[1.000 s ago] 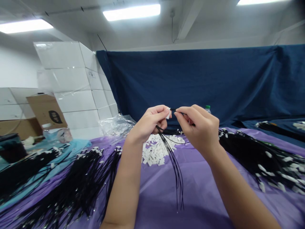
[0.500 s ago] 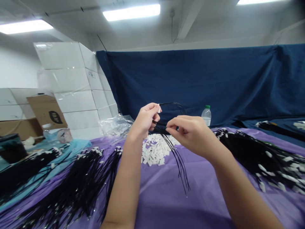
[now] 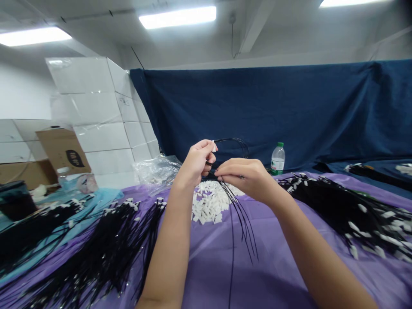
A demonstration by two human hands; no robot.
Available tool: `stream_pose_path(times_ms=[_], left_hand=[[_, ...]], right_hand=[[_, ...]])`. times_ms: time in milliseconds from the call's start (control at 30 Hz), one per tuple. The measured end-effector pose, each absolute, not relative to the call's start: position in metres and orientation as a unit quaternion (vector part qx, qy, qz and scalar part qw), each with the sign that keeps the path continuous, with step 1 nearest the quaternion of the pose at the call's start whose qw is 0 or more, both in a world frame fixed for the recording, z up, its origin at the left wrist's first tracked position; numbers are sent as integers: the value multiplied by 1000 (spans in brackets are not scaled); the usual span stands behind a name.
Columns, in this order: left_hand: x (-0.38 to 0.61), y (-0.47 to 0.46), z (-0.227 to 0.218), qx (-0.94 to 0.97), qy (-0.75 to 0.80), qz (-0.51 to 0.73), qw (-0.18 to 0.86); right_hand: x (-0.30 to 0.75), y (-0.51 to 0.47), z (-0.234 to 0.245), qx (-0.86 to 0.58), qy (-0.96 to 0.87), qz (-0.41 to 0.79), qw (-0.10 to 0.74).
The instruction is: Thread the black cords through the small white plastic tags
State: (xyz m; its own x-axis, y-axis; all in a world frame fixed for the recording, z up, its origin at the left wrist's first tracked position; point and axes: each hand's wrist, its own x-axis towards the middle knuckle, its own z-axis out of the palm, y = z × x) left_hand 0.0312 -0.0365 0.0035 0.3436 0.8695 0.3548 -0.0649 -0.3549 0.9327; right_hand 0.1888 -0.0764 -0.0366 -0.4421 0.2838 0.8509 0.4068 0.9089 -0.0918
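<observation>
My left hand (image 3: pixel 198 162) is closed around a small bundle of thin black cords (image 3: pixel 240 210), with a small white plastic piece (image 3: pixel 214 147) between thumb and forefinger. The cords loop out above the fingers and hang below them with loose ends. Close beside it, my right hand (image 3: pixel 243 174) pinches at the cords, thumb and forefinger together; exactly how many strands it grips is hidden. One separate black cord (image 3: pixel 232 262) hangs straight down beneath the right hand. Behind and under the hands lies a pile of small white pieces (image 3: pixel 209 204) on a purple cloth (image 3: pixel 206 266).
Black cords with white ends lie in heaps at left (image 3: pixel 106 240) and right (image 3: pixel 341 206). A green-capped bottle (image 3: pixel 277 159) stands behind my right hand. Clear plastic bag (image 3: pixel 157 171), stacked white boxes (image 3: pixel 93 111) and a dark cup (image 3: pixel 16 199) are on the left.
My right hand has moved left toward my left hand and its fingers have closed at the cords. A single cord now hangs straight down below it. The left hand has stayed nearly still.
</observation>
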Motion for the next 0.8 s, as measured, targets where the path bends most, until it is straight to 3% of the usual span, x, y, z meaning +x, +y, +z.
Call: stream_pose_path(times_ms=[233,333,433,600,800], left_hand=[[34,-35,3,669,321,474,473],[33,-33,2,679,323,465,468],[31,-32,1,685,326,459,462],[28,-33,2,702,313,461,443],[24,-45,9,723,281,469,421]], right_hand=[[195,-49,-42,-195,-597,311,713],[211,-38,-36,-112,-476,329,808],[237,-38,-28,-30,-421,268,866],[257,-62,-20,-152,-547,203,798],[210,-92,-17,-235,-602,222,730]])
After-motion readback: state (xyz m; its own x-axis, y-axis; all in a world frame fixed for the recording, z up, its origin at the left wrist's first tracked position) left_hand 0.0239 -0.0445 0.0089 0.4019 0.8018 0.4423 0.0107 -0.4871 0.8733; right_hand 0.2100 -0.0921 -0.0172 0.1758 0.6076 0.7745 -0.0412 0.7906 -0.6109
